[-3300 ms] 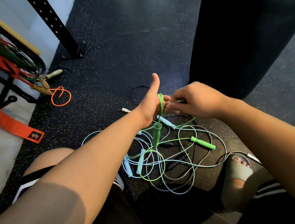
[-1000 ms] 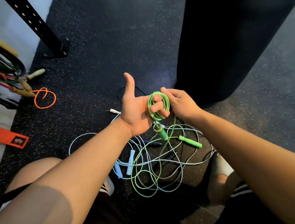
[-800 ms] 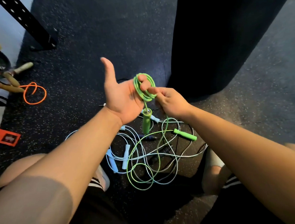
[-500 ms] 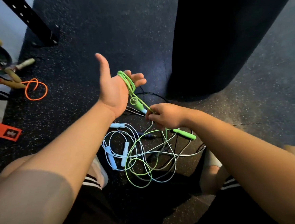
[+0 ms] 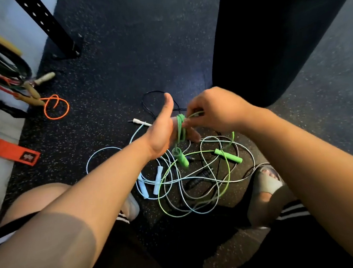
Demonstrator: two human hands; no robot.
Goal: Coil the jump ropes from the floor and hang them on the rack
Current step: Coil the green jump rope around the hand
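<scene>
We wore black shorts with thin white stripes at the hem of the left leg. Matching white bands ran across the black fabric on the right leg. On our right foot sat a grey-beige moulded slide sandal with one broad strap and an open front, where the toes showed. On our left foot only the rounded end of a pale slide sandal was visible. Our left forearm and right forearm were bare, and so were our left hand and right hand.
</scene>
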